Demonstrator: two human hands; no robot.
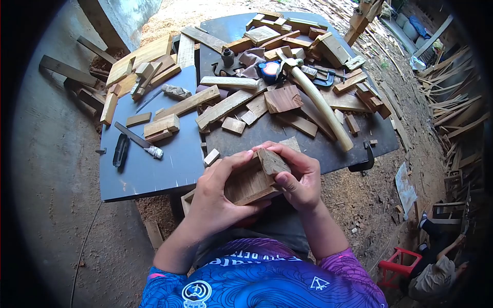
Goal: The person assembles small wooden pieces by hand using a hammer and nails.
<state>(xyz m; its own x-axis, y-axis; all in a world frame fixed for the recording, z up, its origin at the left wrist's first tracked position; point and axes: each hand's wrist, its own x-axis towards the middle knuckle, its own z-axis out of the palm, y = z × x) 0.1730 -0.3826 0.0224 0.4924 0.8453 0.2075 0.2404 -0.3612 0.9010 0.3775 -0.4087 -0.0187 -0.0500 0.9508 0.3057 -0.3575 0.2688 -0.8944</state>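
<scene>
My left hand (211, 197) is wrapped round the left side of a small open wooden box (245, 186), thumb below and fingers over the top edge. At the box's right end, my right hand (304, 177) grips a wooden block (273, 161), with its thumb pressed on the near face and its fingers over the top. The block overlaps the box's end in this view. Both hands are in front of the table's near edge, close to my body. A small pale offcut (211, 157) lies on the table beside my left hand.
On the dark table (231, 143) lie a wooden-handled hammer (321, 105), a tape measure (269, 72), a clamp (324, 77) and many wood pieces. A chisel-like tool (138, 139) rests at left. A person (436, 277) is near a red stool (398, 264) at lower right.
</scene>
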